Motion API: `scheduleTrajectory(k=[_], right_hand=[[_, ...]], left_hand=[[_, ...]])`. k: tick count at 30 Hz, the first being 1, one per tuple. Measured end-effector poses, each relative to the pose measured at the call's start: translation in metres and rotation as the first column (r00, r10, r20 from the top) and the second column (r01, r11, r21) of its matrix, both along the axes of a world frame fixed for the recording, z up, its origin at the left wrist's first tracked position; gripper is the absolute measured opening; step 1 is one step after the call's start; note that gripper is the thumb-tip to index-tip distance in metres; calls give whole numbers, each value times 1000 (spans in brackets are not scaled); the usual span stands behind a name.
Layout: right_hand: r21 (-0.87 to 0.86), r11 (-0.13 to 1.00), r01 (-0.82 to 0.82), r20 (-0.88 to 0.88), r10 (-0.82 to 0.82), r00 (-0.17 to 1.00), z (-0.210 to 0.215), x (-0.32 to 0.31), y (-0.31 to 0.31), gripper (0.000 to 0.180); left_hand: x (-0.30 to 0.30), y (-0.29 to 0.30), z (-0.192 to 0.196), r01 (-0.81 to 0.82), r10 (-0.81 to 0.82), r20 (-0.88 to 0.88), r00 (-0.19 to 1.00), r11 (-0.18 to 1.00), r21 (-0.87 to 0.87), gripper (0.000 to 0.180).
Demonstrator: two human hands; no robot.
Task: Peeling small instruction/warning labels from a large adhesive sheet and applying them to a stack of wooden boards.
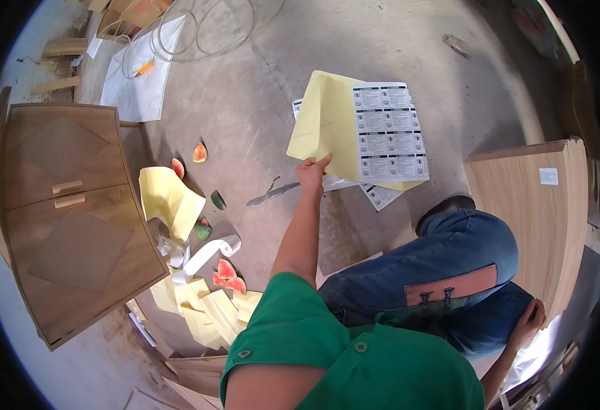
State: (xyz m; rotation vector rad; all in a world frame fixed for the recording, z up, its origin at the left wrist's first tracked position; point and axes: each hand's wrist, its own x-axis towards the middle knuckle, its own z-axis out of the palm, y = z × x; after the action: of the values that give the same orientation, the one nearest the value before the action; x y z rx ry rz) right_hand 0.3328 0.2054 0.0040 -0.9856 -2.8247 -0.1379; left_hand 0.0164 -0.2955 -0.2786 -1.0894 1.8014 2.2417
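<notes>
My left hand [311, 171] is raised over the concrete floor and pinches the lower corner of several yellow backing sheets [324, 123]. A white sheet of printed labels [390, 133] lies on top of them. More label sheets [380, 195] show on the floor underneath. My right hand [529, 320] is low at the right, beside my jeans-clad knee [464, 253], resting against the lower end of a wooden panel [539, 212]. Whether it grips anything is too small to tell.
A brown wooden cabinet [67, 212] with two handles lies at the left. Watermelon pieces [199, 152], loose yellow sheets [167, 198] and curled white paper strips [204, 254] litter the floor beside it. Farther off are a white sheet [139, 78] and coiled clear tubing [204, 31].
</notes>
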Motion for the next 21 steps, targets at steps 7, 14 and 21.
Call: scheduleTrajectory(k=[7,14,21], right_hand=[[27,999,-43,-61,45,997,-7,9,1,18],[8,1000,-16,-91,17,996,-8,2,-8,17],[65,996,-67,-148,76,986,4,-13,-25,13]], left_hand=[[7,46,27,169,-228,-284,931,961,-220,11],[-11,99,122,-88,-342,-647,682,839,-536,10],[-28,78,285,28,-214,-619,756,955,-296,25]])
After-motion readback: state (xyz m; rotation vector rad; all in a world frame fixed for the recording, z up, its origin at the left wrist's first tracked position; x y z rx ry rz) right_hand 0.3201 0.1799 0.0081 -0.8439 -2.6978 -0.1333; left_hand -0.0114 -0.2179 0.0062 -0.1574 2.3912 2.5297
